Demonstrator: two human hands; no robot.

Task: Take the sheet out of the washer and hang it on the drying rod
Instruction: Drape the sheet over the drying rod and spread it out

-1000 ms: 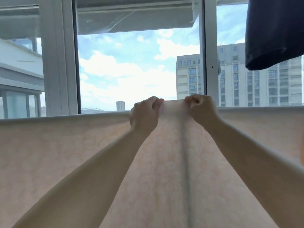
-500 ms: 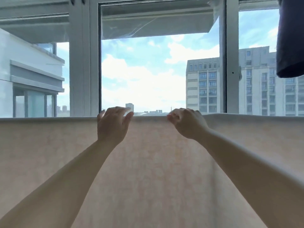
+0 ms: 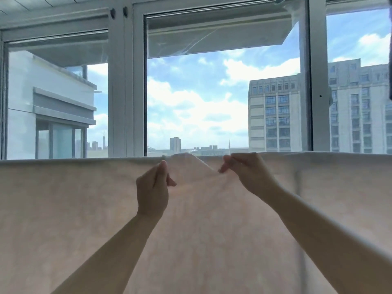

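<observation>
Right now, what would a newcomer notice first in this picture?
A pale sheet hangs across the whole lower half. At its top edge, the left hand and the right hand pinch the cloth, and a small hump rises between them. Behind, a window shows cloudy sky and a tall building on the right.

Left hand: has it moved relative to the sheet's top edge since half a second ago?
Yes. The left hand has dropped below the top fold of the sheet, pinching the fabric.

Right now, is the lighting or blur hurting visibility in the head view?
Head view: strong backlight from the window leaves the left hand and right hand shaded; the sheet glows translucent; fingertips slightly soft; frame lines bow from the wide-angle lens.
</observation>
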